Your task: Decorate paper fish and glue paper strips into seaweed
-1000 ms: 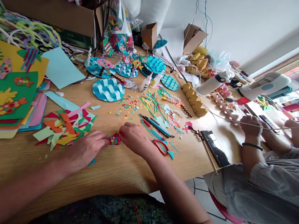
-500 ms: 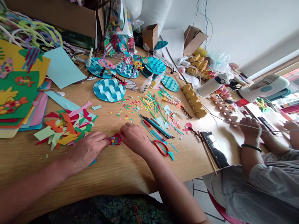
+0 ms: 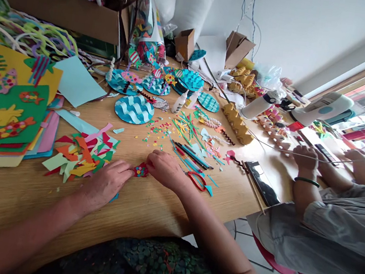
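Observation:
Between my two hands lies a small red paper fish (image 3: 141,170) dotted with coloured spots, low over the wooden table (image 3: 157,211). The fingers of my left hand (image 3: 110,181) are closed on its left end. My right hand (image 3: 166,169) pinches the right end, and its fingertips are partly hidden. A bit of blue paper (image 3: 114,197) shows beside my left wrist. Right of my right hand lie red-handled scissors (image 3: 197,181) and several pens (image 3: 193,155). A heap of coloured paper scraps (image 3: 80,156) sits just left of my left hand.
Blue wavy paper discs (image 3: 134,110) and white glue bottles (image 3: 179,102) stand farther back. Green and yellow sheets with paper fish (image 3: 12,127) are stacked at the left. A black phone-like slab (image 3: 262,184) lies at the right edge, near another person's hands (image 3: 306,156).
My hands and the red paper fish stay almost in the same place. The whole view has shifted very slightly.

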A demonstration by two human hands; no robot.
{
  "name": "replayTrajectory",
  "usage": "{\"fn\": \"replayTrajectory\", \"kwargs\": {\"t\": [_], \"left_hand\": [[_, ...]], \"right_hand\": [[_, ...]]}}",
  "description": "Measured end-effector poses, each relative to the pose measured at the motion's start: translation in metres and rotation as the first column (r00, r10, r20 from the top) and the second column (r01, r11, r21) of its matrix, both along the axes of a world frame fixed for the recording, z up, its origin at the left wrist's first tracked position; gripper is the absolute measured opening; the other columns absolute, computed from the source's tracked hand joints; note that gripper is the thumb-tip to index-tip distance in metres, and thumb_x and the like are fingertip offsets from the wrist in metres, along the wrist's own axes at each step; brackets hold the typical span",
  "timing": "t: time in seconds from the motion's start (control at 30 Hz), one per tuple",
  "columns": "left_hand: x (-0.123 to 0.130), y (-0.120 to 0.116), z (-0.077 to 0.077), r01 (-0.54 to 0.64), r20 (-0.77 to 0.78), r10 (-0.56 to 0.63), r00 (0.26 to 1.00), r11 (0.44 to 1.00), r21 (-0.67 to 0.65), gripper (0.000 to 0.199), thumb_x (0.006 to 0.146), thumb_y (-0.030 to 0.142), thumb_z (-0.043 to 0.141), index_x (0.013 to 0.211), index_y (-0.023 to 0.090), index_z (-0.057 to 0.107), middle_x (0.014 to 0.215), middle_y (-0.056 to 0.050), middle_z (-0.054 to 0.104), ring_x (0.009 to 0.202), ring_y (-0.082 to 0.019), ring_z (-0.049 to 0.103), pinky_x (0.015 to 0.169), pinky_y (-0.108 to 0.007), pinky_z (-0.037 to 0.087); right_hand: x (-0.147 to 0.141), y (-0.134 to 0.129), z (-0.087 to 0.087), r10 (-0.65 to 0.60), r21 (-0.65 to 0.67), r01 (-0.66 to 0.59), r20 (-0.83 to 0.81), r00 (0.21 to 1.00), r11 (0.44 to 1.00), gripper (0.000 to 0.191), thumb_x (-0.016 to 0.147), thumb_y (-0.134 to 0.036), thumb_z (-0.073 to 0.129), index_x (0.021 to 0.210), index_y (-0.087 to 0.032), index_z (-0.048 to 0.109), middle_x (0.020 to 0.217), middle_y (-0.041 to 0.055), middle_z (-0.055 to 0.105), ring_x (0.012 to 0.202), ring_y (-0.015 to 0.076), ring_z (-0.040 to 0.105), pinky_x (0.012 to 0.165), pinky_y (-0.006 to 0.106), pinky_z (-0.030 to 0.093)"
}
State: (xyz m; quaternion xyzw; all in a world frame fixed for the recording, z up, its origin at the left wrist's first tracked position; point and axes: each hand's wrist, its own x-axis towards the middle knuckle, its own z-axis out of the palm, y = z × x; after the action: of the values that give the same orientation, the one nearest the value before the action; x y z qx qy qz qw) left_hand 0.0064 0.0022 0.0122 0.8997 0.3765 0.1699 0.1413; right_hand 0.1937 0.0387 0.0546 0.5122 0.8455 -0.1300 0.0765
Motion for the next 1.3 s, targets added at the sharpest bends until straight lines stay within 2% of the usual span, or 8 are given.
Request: {"fn": "replayTrajectory", "kwargs": {"t": [0.13, 0.27, 0.43, 0.6, 0.77, 0.93, 1.3], "left_hand": [[0.001, 0.001, -0.001, -0.002, -0.008, 0.002, 1.000, 1.000, -0.015, 0.019, 0.086, 0.011, 0.041, 0.091, 0.014, 0.060, 0.092, -0.007, 0.058, 0.090, -0.020, 0.051, 0.080, -0.036, 0.045], [0.002, 0.001, 0.000, -0.002, -0.018, 0.002, 1.000, 1.000, -0.010, 0.020, 0.086, 0.010, 0.041, 0.091, 0.013, 0.060, 0.091, -0.007, 0.058, 0.089, -0.020, 0.051, 0.080, -0.037, 0.045], [0.003, 0.001, 0.001, 0.003, -0.018, -0.002, 1.000, 1.000, 0.006, 0.023, 0.086, 0.009, 0.038, 0.094, 0.014, 0.059, 0.091, -0.007, 0.059, 0.088, -0.020, 0.052, 0.077, -0.036, 0.047], [0.001, 0.001, -0.001, 0.005, 0.013, -0.006, 1.000, 1.000, 0.017, 0.024, 0.086, 0.010, 0.038, 0.097, 0.014, 0.058, 0.097, -0.007, 0.059, 0.093, -0.019, 0.051, 0.082, -0.035, 0.046], [0.000, 0.000, 0.000, 0.012, 0.007, -0.012, 1.000, 1.000, -0.003, 0.026, 0.084, 0.007, 0.038, 0.098, 0.014, 0.058, 0.096, -0.007, 0.059, 0.094, -0.020, 0.052, 0.084, -0.035, 0.046], [0.000, 0.000, 0.002, 0.006, -0.020, -0.006, 1.000, 1.000, -0.023, 0.023, 0.083, 0.007, 0.041, 0.097, 0.014, 0.059, 0.096, -0.008, 0.059, 0.093, -0.021, 0.051, 0.084, -0.037, 0.045], [0.001, 0.001, 0.000, -0.003, -0.012, 0.003, 1.000, 1.000, -0.021, 0.023, 0.084, 0.008, 0.038, 0.093, 0.015, 0.059, 0.093, -0.007, 0.059, 0.092, -0.020, 0.052, 0.084, -0.037, 0.045]], "right_hand": [[0.001, 0.002, -0.003, 0.002, 0.011, -0.001, -0.022, 1.000, 1.000, 0.020, 0.082, -0.022, 0.043, 0.085, -0.017, 0.062, 0.090, 0.0067, 0.063, 0.082, 0.0157, 0.058, 0.066, 0.023, 0.037], [0.005, 0.004, -0.004, -0.032, 0.007, 0.033, -0.113, 0.993, 0.999, 0.015, 0.078, -0.022, 0.047, 0.081, -0.017, 0.062, 0.086, 0.0044, 0.063, 0.077, 0.0140, 0.057, 0.063, 0.022, 0.036], [0.010, 0.005, 0.001, -0.089, -0.033, 0.084, -0.231, 0.969, 0.996, 0.012, 0.076, -0.017, 0.050, 0.079, -0.015, 0.061, 0.081, 0.0030, 0.061, 0.070, 0.0098, 0.054, 0.064, 0.019, 0.036], [0.006, 0.001, 0.002, -0.094, -0.027, 0.090, -0.295, 0.951, 0.996, 0.011, 0.077, -0.016, 0.049, 0.078, -0.015, 0.060, 0.080, 0.0023, 0.060, 0.070, 0.0091, 0.053, 0.062, 0.019, 0.035], [-0.005, -0.004, -0.001, -0.008, 0.003, 0.009, -0.181, 0.983, 1.000, 0.011, 0.079, -0.018, 0.049, 0.081, -0.017, 0.060, 0.085, 0.0039, 0.060, 0.079, 0.0120, 0.054, 0.067, 0.021, 0.035], [-0.010, -0.005, 0.000, 0.013, 0.034, -0.011, -0.052, 0.999, 0.999, 0.015, 0.081, -0.020, 0.045, 0.083, -0.017, 0.060, 0.087, 0.0058, 0.060, 0.080, 0.0151, 0.055, 0.065, 0.023, 0.036], [-0.013, -0.006, -0.002, 0.037, 0.042, -0.038, 0.018, 0.999, 0.998, 0.019, 0.082, -0.019, 0.043, 0.087, -0.015, 0.061, 0.091, 0.0083, 0.061, 0.083, 0.0177, 0.057, 0.068, 0.025, 0.039]]}}
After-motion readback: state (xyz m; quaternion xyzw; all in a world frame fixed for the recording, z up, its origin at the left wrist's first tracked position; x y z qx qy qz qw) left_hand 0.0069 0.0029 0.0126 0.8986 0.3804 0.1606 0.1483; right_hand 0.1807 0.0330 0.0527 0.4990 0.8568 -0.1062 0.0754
